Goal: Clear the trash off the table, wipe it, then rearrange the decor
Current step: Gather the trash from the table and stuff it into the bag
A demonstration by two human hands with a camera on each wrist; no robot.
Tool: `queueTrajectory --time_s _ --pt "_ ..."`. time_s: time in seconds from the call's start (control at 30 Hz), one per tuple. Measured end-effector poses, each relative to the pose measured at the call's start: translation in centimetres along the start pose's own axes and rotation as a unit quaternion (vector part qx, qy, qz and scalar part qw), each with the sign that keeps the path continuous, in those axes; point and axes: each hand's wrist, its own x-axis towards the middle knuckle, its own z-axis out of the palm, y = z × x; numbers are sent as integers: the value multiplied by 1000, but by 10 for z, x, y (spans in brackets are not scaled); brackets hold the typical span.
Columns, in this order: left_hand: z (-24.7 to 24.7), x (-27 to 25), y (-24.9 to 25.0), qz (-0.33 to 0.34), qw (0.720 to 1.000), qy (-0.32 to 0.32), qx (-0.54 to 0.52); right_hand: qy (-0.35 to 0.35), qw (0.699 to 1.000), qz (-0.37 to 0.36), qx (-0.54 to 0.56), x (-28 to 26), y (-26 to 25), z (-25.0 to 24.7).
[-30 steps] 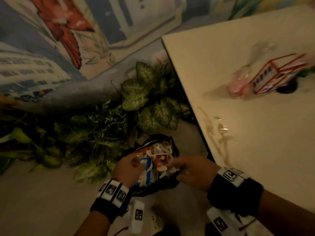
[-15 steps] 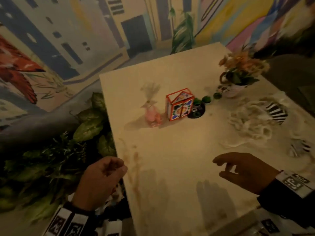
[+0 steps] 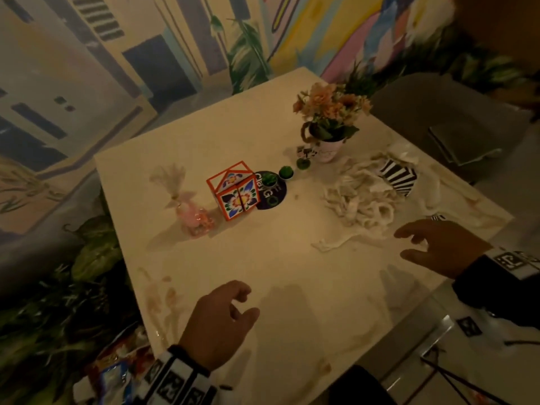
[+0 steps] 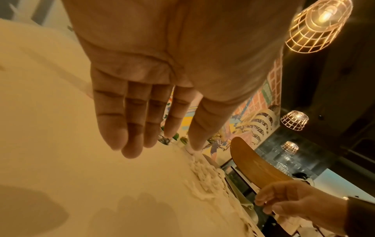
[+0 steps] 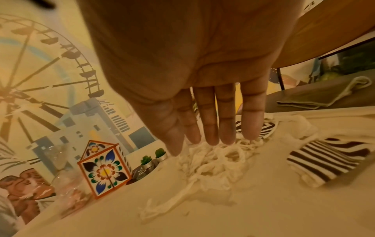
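Observation:
A pale square table (image 3: 263, 258) carries decor: a floral box with an orange frame (image 3: 233, 194) (image 5: 104, 170), a pink cellophane favour bag (image 3: 191, 213), small green plants (image 3: 285, 172) on a dark round coaster (image 3: 273, 194) and a flower pot (image 3: 328, 127). A heap of crumpled white paper or cloth (image 3: 359, 203) (image 5: 211, 162) and striped black-and-white pieces (image 3: 399, 178) (image 5: 318, 158) lie at the right. My left hand (image 3: 230, 308) (image 4: 146, 141) hovers empty over the near table edge, fingers straight. My right hand (image 3: 415, 241) (image 5: 211, 141) is open and empty just above and short of the white heap.
Brownish smears (image 3: 159, 296) mark the table's near left part. A dark bag with colourful wrappers (image 3: 117, 366) sits on the floor at the left, beside leafy plants (image 3: 93, 252). A grey chair (image 3: 444, 124) with a folded cloth stands beyond the far right corner.
Both hands have left the trash bag on the floor and come up over the table. My right hand has moved toward the white heap; my left has moved in over the near edge.

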Motion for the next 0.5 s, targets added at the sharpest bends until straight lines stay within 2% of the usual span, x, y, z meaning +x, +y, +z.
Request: queueTrajectory --time_s 0.1,0.23,0.5 --pt "11 15 23 33 999 -10 12 -1 1000 20 22 0 12 -6" --pt "36 50 57 36 999 -21 21 1 999 28 19 23 37 -21" --pt "127 129 120 -47 998 -37 27 -4 998 -49 -27 104 87 -42"
